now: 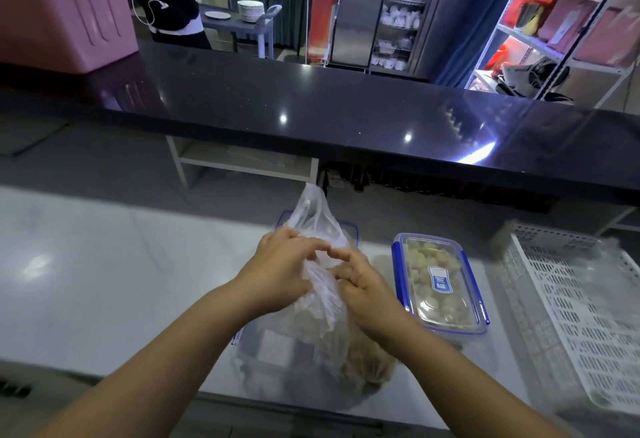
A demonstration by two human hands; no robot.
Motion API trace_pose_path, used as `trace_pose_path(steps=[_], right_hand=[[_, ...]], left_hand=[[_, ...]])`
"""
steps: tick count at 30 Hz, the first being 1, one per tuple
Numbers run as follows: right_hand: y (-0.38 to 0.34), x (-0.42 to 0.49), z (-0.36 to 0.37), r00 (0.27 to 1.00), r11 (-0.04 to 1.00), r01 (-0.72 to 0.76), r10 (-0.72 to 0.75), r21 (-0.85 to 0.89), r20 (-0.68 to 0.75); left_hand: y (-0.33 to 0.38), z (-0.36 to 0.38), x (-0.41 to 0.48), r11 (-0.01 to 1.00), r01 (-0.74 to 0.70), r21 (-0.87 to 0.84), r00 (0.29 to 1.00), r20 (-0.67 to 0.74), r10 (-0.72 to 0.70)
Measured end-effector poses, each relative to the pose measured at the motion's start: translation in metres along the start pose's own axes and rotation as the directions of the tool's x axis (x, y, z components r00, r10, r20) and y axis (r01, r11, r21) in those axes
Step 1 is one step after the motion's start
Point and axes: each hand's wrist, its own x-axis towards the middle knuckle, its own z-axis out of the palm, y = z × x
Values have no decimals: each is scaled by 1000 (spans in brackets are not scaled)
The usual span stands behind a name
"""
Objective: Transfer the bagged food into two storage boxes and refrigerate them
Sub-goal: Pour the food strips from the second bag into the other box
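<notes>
The clear plastic bag of pale brown food is lying lengthwise away from the person, neck pointing to the far side, over the blue-rimmed clear storage box on the white counter; the left hand is gripping its film from the left, the right hand pinching from the right, the lidded, filled storage box sitting just to their right

Both bare forearms are reaching forward and converging — left hand is gripping the bag, right hand is pinching it with curled fingers.
</notes>
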Motion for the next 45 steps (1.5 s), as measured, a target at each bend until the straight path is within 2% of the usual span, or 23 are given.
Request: trace_pose_path(steps=[3, 5, 6, 8, 9, 11, 13, 15, 19, 23, 27, 34, 39, 45], right_hand=[[8, -1, -11, 999, 998, -29, 31, 49, -25], [14, 1, -24, 986, 987, -17, 43, 161, -163], [19, 5, -33, 965, 990, 2, 35, 142, -260], [32, 11, -52, 926, 996, -18, -17, -90, -377], [38, 14, -59, 933, 969, -56, -35, -240, -357], [53, 20, -66, 974, 876, -104, -6, -471, -225], [65, 25, -64, 996, 825, -69, 21, -561, -91], [74, 28, -56, 999, 831, -31, 16, -556, -32], [85, 31, -43, 990, 812, -10, -72, -584, -118], [83, 30, -42, 989, 826, 13, -93, -563, -113], [77, 19, -49, 963, 883, -38, -93, -468, -253], [26, 20, -53, 861, 885, 223, -376, -410, -344], [-23, 31, -41, 841, 866, 350, -458, -356, -287], [-57, 43, -21, 849, 844, 431, -499, -319, -174]], left_hand=[[2, 5, 3, 995, -9, 97, 999, -39, 13], [0, 7, 2, 987, -50, 154, 998, -21, 54], [-3, 6, 1, 985, -43, 166, 999, -19, 46], [-10, 4, -3, 983, -17, 183, 999, -38, 24], [-14, 3, -4, 982, -7, 191, 999, -45, 16], [-21, 2, -8, 984, 27, 176, 999, -43, -20], [-28, 1, -12, 985, 69, 157, 997, -40, -63], [-34, 1, -14, 981, 92, 172, 995, -38, -87], [-40, 1, -17, 976, 116, 184, 993, -33, -112], [-41, -1, -18, 982, 113, 152, 993, -38, -109], [-39, -7, -19, 991, 102, 82, 994, -40, -99], [-42, -23, -15, 989, 109, -99, 989, -89, -118], [-52, -38, -12, 988, 97, -119, 983, -142, -114], [-69, -54, -19, 988, 132, -79, 990, -45, -136]])
